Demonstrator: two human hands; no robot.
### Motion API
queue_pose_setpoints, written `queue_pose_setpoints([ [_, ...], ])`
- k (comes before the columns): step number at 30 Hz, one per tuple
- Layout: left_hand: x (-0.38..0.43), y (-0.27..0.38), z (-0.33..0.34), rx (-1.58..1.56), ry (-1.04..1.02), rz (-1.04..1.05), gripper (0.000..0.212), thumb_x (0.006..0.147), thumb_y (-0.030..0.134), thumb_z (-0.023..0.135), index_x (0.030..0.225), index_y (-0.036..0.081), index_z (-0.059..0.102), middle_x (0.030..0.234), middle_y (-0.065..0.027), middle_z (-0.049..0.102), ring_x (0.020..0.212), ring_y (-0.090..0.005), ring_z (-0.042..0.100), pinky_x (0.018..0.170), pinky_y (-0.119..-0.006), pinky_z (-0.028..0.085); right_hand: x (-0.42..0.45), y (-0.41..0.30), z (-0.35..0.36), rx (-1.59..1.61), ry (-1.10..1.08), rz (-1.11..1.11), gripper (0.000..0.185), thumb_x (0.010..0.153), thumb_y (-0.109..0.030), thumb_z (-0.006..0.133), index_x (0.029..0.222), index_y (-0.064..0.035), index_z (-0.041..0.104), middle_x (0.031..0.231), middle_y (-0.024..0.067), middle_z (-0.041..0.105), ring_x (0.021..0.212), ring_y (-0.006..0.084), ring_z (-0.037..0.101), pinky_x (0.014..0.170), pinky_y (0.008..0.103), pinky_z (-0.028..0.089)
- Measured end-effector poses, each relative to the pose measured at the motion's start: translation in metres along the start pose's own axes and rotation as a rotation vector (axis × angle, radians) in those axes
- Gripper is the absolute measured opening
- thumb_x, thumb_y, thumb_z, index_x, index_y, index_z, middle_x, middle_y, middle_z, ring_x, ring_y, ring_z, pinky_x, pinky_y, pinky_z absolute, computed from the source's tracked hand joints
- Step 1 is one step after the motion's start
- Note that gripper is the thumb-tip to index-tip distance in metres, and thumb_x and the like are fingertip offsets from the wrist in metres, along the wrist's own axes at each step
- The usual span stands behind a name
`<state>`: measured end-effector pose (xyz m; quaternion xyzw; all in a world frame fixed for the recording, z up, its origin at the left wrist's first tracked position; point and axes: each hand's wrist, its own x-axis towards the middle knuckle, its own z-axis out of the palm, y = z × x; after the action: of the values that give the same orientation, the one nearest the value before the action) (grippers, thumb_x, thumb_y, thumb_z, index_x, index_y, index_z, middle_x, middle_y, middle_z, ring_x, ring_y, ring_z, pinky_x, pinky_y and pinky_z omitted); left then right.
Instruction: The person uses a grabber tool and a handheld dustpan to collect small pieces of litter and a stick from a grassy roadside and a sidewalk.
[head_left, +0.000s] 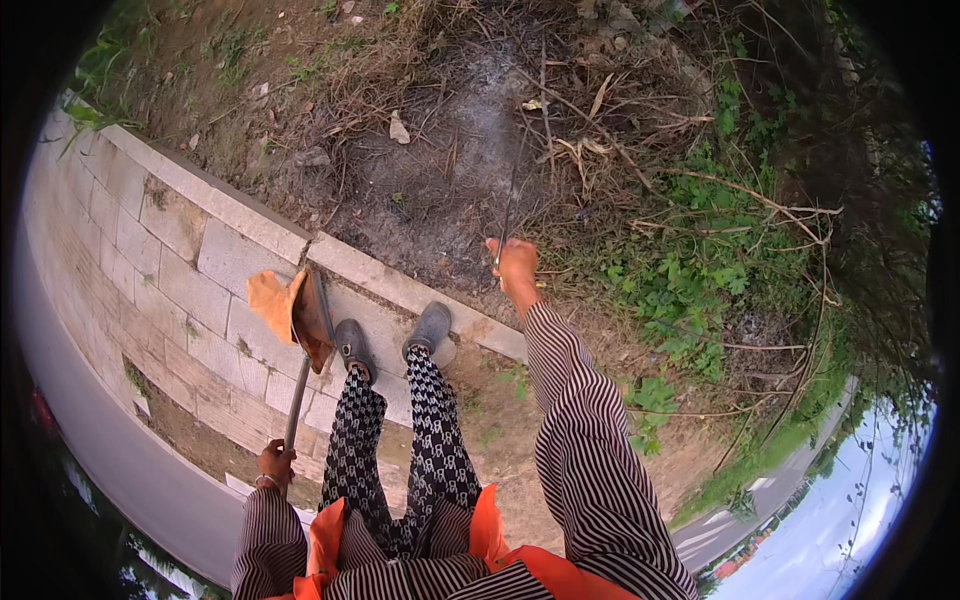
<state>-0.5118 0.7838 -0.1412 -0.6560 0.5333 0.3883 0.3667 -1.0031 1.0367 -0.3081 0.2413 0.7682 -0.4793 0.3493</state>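
Note:
My left hand (277, 463), at the lower left, is closed round a long grey handle (297, 401). At the handle's far end, beside my left shoe, is a dustpan-like scoop (309, 315) with a large tan dry leaf or scrap (271, 301) against it. My right hand (516, 262) grips a thin dark metal rod (513, 195) that reaches forward over grey ash (487, 112) and dry twigs. The rod's far tip is hard to make out among the twigs.
A stone kerb (390, 277) runs diagonally between the paved sidewalk (187, 292) and the soil. Dry branches (750, 196) and green weeds (697, 277) stand at the right. A pale stone (398, 129) lies by the ash. A road (112, 457) curves along the lower left.

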Motion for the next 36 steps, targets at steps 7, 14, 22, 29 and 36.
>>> queue_pose_setpoints([
  [7, -0.006, 0.012, -0.003, -0.02, -0.008, -0.015, 0.031, 0.076, 0.011, 0.053, 0.104, -0.002, 0.05, 0.069, -0.0109, 0.059, 0.037, -0.0166, 0.051, 0.03, -0.03, 0.04, -0.054, 0.051, -0.044, -0.013, -0.052, -0.035, 0.016, 0.072, -0.011, 0.068, 0.066, 0.0005, 0.059, 0.053, 0.0017, 0.053, 0.048, 0.0066, 0.046, 0.04, 0.0238, 0.033],
  [14, 0.0, -0.001, -0.011, -0.035, 0.004, -0.005, 0.027, 0.077, 0.01, 0.053, 0.101, -0.001, 0.051, 0.068, -0.0108, 0.059, 0.035, -0.0165, 0.049, 0.029, -0.03, 0.039, 0.027, -0.043, -0.111, 0.225, 0.096, 0.063, 0.012, 0.078, -0.004, 0.058, 0.075, 0.0072, 0.056, 0.054, 0.0031, 0.047, 0.038, 0.0064, 0.03, 0.035, 0.0226, 0.021],
  [22, -0.007, -0.004, -0.001, -0.086, 0.03, -0.055, 0.028, 0.074, 0.008, 0.057, 0.101, 0.001, 0.053, 0.065, -0.0094, 0.057, 0.036, -0.0159, 0.049, 0.029, -0.031, 0.039, -0.044, 0.039, -0.077, 0.378, 0.043, 0.128, 0.016, 0.074, -0.006, 0.064, 0.065, -0.0015, 0.051, 0.056, 0.0026, 0.05, 0.04, 0.0079, 0.041, 0.031, 0.0207, 0.027],
  [29, 0.001, -0.007, -0.002, -0.044, -0.003, -0.007, 0.027, 0.076, 0.01, 0.056, 0.101, 0.0, 0.053, 0.063, -0.0099, 0.057, 0.036, -0.0151, 0.05, 0.03, -0.03, 0.04, 0.025, -0.005, -0.056, -0.084, 0.025, 0.015, 0.023, 0.076, -0.01, 0.064, 0.061, -0.0027, 0.049, 0.049, 0.0022, 0.042, 0.036, 0.0086, 0.035, 0.032, 0.025, 0.025],
  [36, -0.005, 0.003, 0.003, -0.041, -0.01, -0.02, 0.03, 0.077, 0.01, 0.055, 0.105, 0.001, 0.051, 0.066, -0.0099, 0.059, 0.038, -0.015, 0.05, 0.031, -0.03, 0.041, -0.042, -0.011, -0.076, -0.084, -0.051, -0.153, 0.017, 0.078, -0.017, 0.064, 0.067, -0.0051, 0.056, 0.05, -0.0043, 0.044, 0.041, 0.0044, 0.036, 0.038, 0.0228, 0.025],
])
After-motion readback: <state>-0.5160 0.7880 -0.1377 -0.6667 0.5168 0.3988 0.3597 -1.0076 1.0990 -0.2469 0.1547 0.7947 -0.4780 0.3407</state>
